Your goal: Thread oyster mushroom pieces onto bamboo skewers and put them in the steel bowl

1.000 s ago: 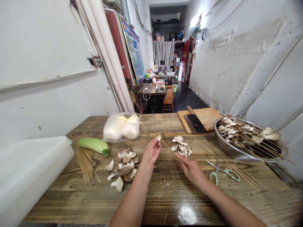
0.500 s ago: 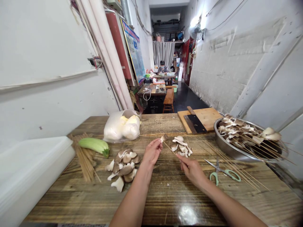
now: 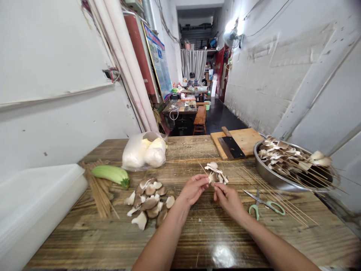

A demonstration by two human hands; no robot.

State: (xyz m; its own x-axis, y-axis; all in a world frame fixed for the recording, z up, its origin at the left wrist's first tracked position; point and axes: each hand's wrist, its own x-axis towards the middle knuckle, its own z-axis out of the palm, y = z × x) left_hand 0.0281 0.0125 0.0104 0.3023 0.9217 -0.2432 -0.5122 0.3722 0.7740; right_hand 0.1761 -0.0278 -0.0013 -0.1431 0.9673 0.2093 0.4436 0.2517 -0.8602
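My left hand [image 3: 196, 189] pinches a small oyster mushroom piece [image 3: 210, 179] that sits on a thin bamboo skewer [image 3: 202, 167]; the fingers partly hide it. The skewer's tip sticks out beyond the left fingertips. Close by, my right hand [image 3: 229, 197] is closed on the skewer's lower end. Just behind the fingertips lies a small heap of oyster mushrooms [image 3: 216, 167], overlapping the held piece in view, so the border between them is unclear. A larger mushroom pile [image 3: 149, 199] lies left of my left forearm.
Scissors [image 3: 263, 203] and loose skewers [image 3: 278, 195] lie to the right. A metal basin [image 3: 265, 177] holds skewered mushrooms. Behind are a cutting board [image 3: 249, 140] with a cleaver [image 3: 232, 146] and a plastic bag [image 3: 135, 152]. A green squash [image 3: 109, 174] rests on a skewer bundle [image 3: 98, 194] at left.
My left hand has moved right and down along the skewer to the right hand, taking the mushroom piece with it. The skewer's tip now shows past the fingers. The right hand has barely moved.
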